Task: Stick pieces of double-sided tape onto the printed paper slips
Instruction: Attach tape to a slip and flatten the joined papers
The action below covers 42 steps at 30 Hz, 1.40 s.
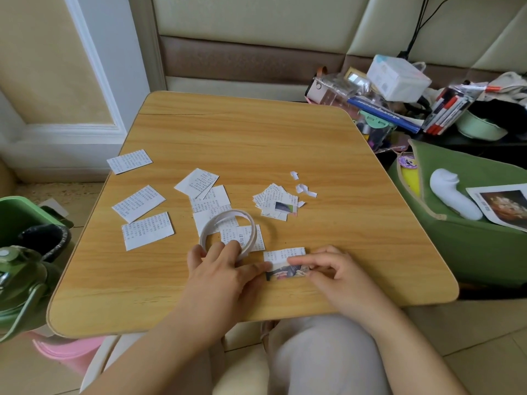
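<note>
I see slip [286, 263] flat at bench [256, 132] near edge, 6 o'clock; left hand [221, 273] grasps tape roll [228, 232] at its 9 o'clock, right hand [332, 270] fingertips pinch slip edge; paper light, flimsy, likely slides – I'd pin corners, press tape gently

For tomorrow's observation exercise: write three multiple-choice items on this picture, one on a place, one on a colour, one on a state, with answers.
1. Where does the tape roll lie?
A. on the floor
B. on the wooden table, over paper slips
C. in the bag

2. What colour is the bag beside the table?
A. green
B. red
C. black

3. What does the left hand do?
A. hangs idle
B. holds a pen
C. holds the tape roll

Answers: B, slips show through its ring; A, its fabric is green; C, fingers curl over its rim.
</note>
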{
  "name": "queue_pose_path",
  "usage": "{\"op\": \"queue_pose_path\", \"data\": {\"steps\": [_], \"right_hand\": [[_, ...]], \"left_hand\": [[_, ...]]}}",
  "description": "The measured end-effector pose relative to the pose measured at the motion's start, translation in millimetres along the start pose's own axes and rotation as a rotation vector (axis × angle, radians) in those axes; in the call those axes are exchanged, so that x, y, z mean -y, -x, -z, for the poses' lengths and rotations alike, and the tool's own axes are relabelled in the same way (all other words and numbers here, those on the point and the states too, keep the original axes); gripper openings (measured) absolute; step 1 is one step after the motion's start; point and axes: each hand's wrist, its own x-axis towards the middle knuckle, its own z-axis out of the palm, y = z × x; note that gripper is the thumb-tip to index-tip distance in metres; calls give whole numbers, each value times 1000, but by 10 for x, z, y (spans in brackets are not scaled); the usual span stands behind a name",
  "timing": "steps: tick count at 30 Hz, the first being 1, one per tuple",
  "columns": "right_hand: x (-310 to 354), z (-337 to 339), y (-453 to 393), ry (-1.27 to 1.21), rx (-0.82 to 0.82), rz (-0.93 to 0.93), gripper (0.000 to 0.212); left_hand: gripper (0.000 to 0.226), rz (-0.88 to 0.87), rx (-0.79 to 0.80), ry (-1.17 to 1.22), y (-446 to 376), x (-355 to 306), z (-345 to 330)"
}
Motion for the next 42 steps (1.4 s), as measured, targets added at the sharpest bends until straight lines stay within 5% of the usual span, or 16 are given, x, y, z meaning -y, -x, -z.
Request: {"op": "queue_pose_path", "data": {"steps": [3,8,16,23,26,33,42], "right_hand": [[61,-17,-48,-136,-34,-40,34],[170,95,-284,-147,-356,-25,16],[243,132,-1126,554,-117,81,43],[275,151,-1223,653,-154,64,27],[283,125,-1174,512,-176,124,18],[466,329,-690,-253,-238,76,11],[224,89,-207,-149,-2,-161,14]], "left_hand": [[32,9,-5,21,-11,-3,1],[32,16,-3,31,-44,-23,8],[32,88,4,62,-115,-66,-11],[15,115,-25,91,-148,-87,-70],[17,142,-36,95,-153,-96,-69],[30,191,-14,57,-167,-97,-41],[19,211,18,67,-148,-124,-22]]}}
